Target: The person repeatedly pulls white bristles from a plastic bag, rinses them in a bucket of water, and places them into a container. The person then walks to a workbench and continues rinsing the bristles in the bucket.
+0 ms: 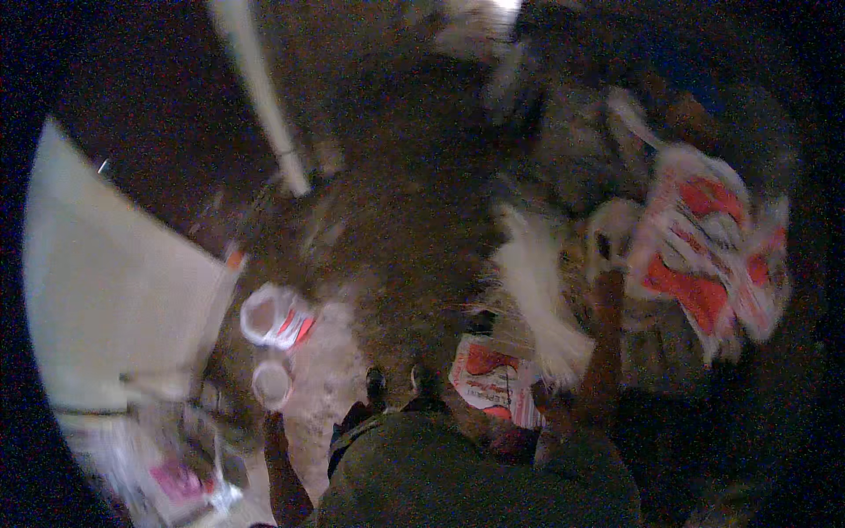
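My left hand (275, 422) is low on the left, at the near side of a white round cup-like container (272, 385). The container's open mouth faces up, and my hand seems closed on its near edge. Just beyond it stands a white and red bag (280, 317) with a round open top. My right arm reaches forward on the right. My right hand (609, 286) is dark and blurred, close to a pale object (613, 231) with a dark slot. Its fingers do not show clearly. Beside it lies a large red and white printed sack (695, 246).
Another red and white sack (493, 378) lies near my feet, next to a pale fibrous bundle (539, 290). At left is a large pale panel (123, 273). A light pole (260, 97) slants down at the far left. Dark earthy ground (396, 211) spans the middle.
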A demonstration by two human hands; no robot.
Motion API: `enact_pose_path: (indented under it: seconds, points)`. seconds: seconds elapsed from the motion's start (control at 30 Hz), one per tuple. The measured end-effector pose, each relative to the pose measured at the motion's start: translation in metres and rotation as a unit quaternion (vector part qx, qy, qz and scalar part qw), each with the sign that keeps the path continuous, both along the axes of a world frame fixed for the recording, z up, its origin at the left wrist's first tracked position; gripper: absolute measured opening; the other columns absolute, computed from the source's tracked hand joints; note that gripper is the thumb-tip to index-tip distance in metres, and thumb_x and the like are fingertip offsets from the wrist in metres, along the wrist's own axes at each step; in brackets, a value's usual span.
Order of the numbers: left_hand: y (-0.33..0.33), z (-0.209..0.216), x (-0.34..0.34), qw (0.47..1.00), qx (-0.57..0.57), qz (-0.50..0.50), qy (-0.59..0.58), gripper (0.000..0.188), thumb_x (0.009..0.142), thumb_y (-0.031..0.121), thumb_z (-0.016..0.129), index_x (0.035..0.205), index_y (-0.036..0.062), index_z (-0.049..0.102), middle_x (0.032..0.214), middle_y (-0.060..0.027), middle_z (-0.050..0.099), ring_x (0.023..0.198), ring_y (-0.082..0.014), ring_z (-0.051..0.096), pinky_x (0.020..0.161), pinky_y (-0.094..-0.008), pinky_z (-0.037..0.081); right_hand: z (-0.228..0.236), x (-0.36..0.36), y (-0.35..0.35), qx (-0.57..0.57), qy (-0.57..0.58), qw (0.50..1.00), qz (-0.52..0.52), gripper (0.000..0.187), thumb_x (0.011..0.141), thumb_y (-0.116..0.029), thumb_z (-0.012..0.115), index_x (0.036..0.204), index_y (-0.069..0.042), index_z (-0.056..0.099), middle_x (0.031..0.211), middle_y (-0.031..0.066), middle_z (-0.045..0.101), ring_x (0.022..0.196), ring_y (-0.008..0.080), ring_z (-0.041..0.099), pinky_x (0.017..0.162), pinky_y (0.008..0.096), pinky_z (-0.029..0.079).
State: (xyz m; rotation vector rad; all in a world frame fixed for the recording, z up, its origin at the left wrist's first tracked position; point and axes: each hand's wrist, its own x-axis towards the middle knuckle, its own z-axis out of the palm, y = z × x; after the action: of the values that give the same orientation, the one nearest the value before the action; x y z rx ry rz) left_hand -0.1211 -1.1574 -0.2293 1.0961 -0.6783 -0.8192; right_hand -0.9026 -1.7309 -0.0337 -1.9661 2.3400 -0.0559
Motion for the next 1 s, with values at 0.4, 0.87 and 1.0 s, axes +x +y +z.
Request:
enact_pose_path:
  seconds: [0.4,0.87,1.0]
  points:
    - [0.163,-0.047,-0.139,0.791,0.176,0.472,0.347,0.032,0.09,0.01,0.062,0.121,0.0009,0.058,0.107,-0.0136,0.067,0.101,-0.0284,0.063,0.098,-0.0374,0.05,0.037,0.092,-0.093,-0.198,0.077,0.961,0.175,0.021,0.083,-0.012,0.068,0.101,-0.001,0.064,0.102,0.016,0.065,0.096,0.0325,0.062,0.086,0.0431,0.051]
    - [0.293,-0.158,-0.126,0.604,0.21,0.625,0.448,0.016,0.081,0.01,0.075,0.095,0.0081,0.067,0.083,-0.0049,0.065,0.065,-0.0139,0.059,0.058,-0.0291,0.051,-0.087,0.775,0.251,0.147,-0.242,0.72,0.633,0.017,0.082,-0.013,0.069,0.096,-0.004,0.066,0.096,0.0144,0.066,0.09,0.0325,0.064,0.08,0.0443,0.052]
    - [0.322,-0.165,-0.147,0.576,0.234,0.652,0.434,0.019,0.085,0.016,0.069,0.102,0.0095,0.07,0.087,-0.0046,0.067,0.07,-0.0159,0.061,0.06,-0.0307,0.05,-0.185,0.876,0.355,0.38,-0.037,0.65,0.657,0.025,0.084,-0.028,0.068,0.097,-0.007,0.07,0.101,0.0178,0.07,0.093,0.0343,0.068,0.084,0.044,0.052]
